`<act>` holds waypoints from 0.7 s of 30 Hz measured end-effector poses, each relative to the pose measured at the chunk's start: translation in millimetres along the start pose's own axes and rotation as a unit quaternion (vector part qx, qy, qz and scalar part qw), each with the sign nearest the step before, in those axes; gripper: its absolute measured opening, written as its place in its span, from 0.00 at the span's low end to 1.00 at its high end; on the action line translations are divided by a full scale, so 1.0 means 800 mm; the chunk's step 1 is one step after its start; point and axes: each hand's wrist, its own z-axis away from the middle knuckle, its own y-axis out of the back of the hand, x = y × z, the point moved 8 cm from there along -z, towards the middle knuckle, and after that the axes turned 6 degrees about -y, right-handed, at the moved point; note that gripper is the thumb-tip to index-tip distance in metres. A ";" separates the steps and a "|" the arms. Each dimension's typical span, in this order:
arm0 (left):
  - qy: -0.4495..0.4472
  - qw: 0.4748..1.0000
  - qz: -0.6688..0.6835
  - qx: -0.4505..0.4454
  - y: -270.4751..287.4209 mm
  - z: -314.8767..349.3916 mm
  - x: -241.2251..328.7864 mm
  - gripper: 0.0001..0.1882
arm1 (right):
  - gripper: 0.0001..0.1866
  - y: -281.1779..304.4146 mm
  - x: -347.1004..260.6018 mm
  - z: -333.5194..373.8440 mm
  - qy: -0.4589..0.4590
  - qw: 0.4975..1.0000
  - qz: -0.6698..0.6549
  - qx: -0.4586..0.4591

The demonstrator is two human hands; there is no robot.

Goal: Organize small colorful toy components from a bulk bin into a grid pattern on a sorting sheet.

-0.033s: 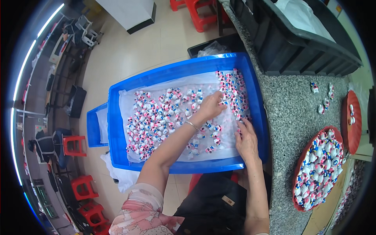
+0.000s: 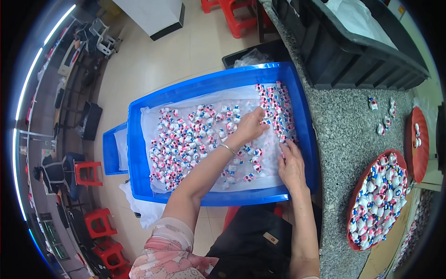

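In the blue tray [image 2: 306, 116] beside the speckled bench [image 2: 344, 130], still a great many small pink-and-white figurines [image 2: 186, 139] spread loose over a clear plastic liner [image 2: 148, 121], thickest toward the left and middle, with a tidier cluster packed along the far right corner. Left hand [image 2: 251, 124] reaching across the middle of the tray, fingers curled down among the pieces near that cluster; whether pinching one or only touching, cannot tell. Right hand [image 2: 291, 162] lying low at the near right side of the tray, fingers spread and relaxed on the liner, seemingly empty, beside a few stray figurines. On the bench to the right, a round red tray [image 2: 351, 218] already heaped with figurines of the same kind, a second red tray [image 2: 411, 139] further back holding only a couple, and a handful standing loose [image 2: 383, 118] on the stone between. Judged from this: one red tray filled, another barely begun, and most of the stock in the blue tray yet to be gone through. Behind, a black crate [image 2: 353, 60]; on the floor, red stools [image 2: 88, 173] and a second smaller blue tray [image 2: 111, 149].
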 end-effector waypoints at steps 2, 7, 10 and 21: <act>-0.006 1.000 -0.003 -0.023 -0.004 -0.006 0.005 0.11 | 0.21 -0.004 -0.007 -0.015 0.020 0.999 0.030 -0.003; -0.097 0.994 0.028 0.044 -0.011 -0.006 0.000 0.09 | 0.21 -0.019 -0.029 -0.067 0.079 0.991 0.104 0.017; -0.083 0.991 0.087 0.053 -0.017 -0.005 -0.018 0.10 | 0.19 -0.035 -0.034 -0.075 0.107 0.987 0.119 0.019; -0.134 0.963 -0.209 -0.106 0.030 0.039 0.019 0.12 | 0.24 -0.041 -0.018 -0.072 0.101 0.988 0.120 -0.001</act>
